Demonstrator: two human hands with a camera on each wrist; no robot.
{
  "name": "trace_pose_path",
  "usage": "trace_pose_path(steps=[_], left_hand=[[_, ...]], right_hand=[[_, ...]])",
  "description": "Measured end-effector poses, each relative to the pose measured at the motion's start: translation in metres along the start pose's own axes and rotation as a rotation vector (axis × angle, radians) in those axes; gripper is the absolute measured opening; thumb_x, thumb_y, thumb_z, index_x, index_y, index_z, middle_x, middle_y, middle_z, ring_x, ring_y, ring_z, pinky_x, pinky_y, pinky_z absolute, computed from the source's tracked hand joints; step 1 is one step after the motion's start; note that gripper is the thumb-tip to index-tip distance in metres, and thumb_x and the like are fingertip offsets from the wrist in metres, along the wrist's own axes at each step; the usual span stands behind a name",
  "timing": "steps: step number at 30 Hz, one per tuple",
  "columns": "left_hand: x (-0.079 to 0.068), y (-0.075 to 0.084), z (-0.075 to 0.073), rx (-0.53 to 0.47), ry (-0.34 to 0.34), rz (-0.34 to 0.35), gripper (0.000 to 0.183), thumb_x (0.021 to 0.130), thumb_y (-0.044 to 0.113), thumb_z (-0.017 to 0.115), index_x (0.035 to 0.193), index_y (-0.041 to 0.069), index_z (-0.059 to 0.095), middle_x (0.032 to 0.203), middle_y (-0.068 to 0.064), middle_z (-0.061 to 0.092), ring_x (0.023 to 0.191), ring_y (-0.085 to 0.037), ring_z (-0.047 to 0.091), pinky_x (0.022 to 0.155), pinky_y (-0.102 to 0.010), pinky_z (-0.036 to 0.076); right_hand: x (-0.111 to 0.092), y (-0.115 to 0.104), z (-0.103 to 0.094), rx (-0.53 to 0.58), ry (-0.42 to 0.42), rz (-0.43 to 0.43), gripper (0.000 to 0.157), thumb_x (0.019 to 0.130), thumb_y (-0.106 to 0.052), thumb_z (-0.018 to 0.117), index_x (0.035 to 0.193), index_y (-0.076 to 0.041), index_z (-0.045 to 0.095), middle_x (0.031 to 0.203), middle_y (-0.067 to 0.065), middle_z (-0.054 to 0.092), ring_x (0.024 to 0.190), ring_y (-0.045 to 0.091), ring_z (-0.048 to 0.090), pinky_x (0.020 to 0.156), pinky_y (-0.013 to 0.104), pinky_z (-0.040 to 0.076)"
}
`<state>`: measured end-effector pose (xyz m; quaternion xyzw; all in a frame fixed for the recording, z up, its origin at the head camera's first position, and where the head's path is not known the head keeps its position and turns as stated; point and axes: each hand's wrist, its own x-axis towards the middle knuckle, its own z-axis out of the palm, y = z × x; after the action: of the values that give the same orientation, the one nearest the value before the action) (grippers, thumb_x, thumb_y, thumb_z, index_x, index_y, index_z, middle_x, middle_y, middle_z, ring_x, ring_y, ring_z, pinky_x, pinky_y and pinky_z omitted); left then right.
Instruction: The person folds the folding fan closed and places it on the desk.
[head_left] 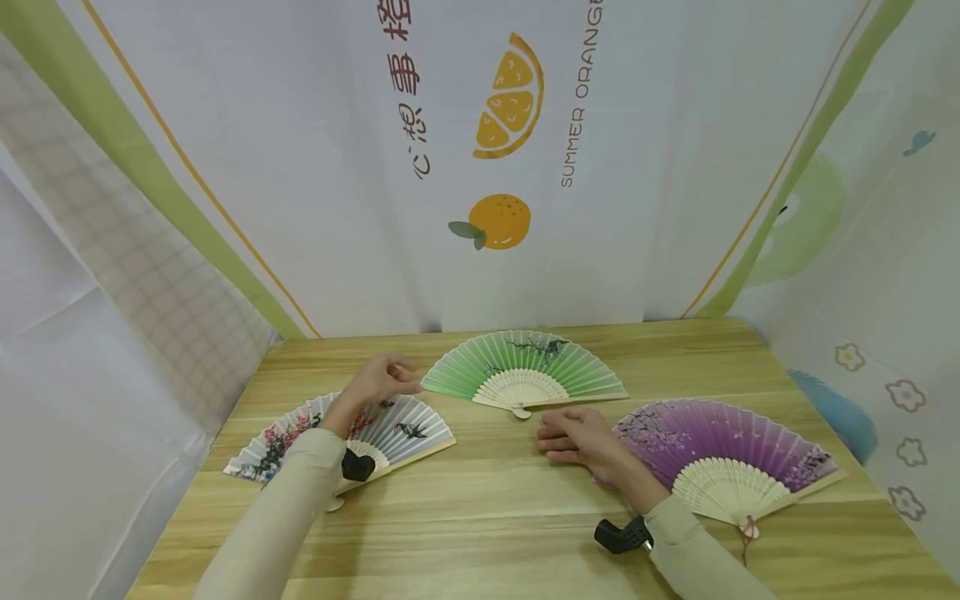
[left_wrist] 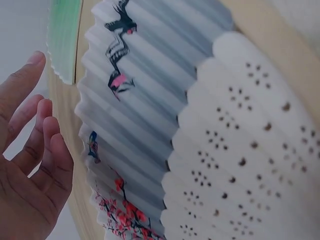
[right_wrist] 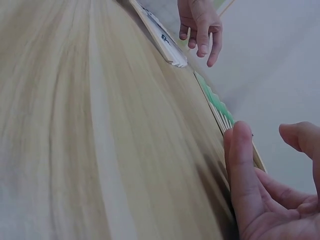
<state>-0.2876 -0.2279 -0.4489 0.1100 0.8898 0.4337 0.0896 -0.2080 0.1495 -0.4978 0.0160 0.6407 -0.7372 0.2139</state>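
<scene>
Three folding fans lie spread on a wooden table. Over the white floral fan point(head_left: 412, 429) at the left hovers my left hand point(head_left: 380, 381), its fingers loosely bent and holding nothing; its fingertips point toward the left tip of the green fan point(head_left: 555, 354). My right hand point(head_left: 581, 437) is beside the left end of the purple fan point(head_left: 712, 425), just below the green fan's handle, with relaxed fingers and nothing in them. Birds and red blossoms show on the white fan point(left_wrist: 150, 75) in the left wrist view. My left forearm covers part of that fan.
The wooden tabletop point(head_left: 465, 517) runs back to a white curtain point(head_left: 352, 250) printed with oranges. More patterned cloth point(head_left: 847, 275) hangs at the right. A cord tassel point(head_left: 746, 546) trails from the purple fan's handle. A black wrist device point(head_left: 622, 535) sits on my right wrist.
</scene>
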Motion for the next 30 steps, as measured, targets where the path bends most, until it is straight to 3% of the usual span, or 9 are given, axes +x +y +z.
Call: trace_pose_path(steps=[5,14,23,30], left_hand=[[0.002,-0.003,-0.001,0.065,-0.003,-0.019,0.044,0.087,0.012,0.083,0.120,-0.011,0.064,0.101,-0.021,0.068,0.094,-0.032,0.064,0.074,-0.039,0.055],[0.005,-0.011,0.003,0.139,0.020,0.037,0.041,0.085,0.014,0.084,0.115,-0.010,0.068,0.102,-0.020,0.069,0.091,-0.031,0.064,0.071,-0.037,0.054],[0.003,-0.011,0.005,0.162,0.041,0.065,0.037,0.085,0.014,0.085,0.111,-0.008,0.070,0.092,-0.014,0.069,0.085,-0.028,0.065,0.074,-0.043,0.054],[0.004,-0.011,0.007,0.161,0.045,0.080,0.036,0.085,0.013,0.084,0.110,-0.009,0.071,0.093,-0.016,0.070,0.086,-0.029,0.066,0.075,-0.043,0.054]], right_hand=[[0.002,0.001,0.002,0.010,0.003,0.000,0.048,0.103,-0.021,0.063,0.131,0.016,0.052,0.106,0.022,0.068,0.088,0.025,0.071,0.075,0.035,0.059],[0.006,0.001,0.006,0.040,0.013,0.008,0.048,0.102,-0.021,0.066,0.130,0.015,0.053,0.107,0.021,0.067,0.087,0.023,0.071,0.073,0.032,0.059],[0.013,0.004,0.009,0.064,0.064,0.017,0.043,0.101,-0.020,0.067,0.125,0.014,0.055,0.102,0.020,0.069,0.086,0.024,0.072,0.073,0.032,0.059],[0.014,0.003,0.011,0.071,0.077,0.013,0.043,0.101,-0.020,0.067,0.126,0.013,0.055,0.099,0.017,0.070,0.084,0.023,0.072,0.072,0.031,0.059]])
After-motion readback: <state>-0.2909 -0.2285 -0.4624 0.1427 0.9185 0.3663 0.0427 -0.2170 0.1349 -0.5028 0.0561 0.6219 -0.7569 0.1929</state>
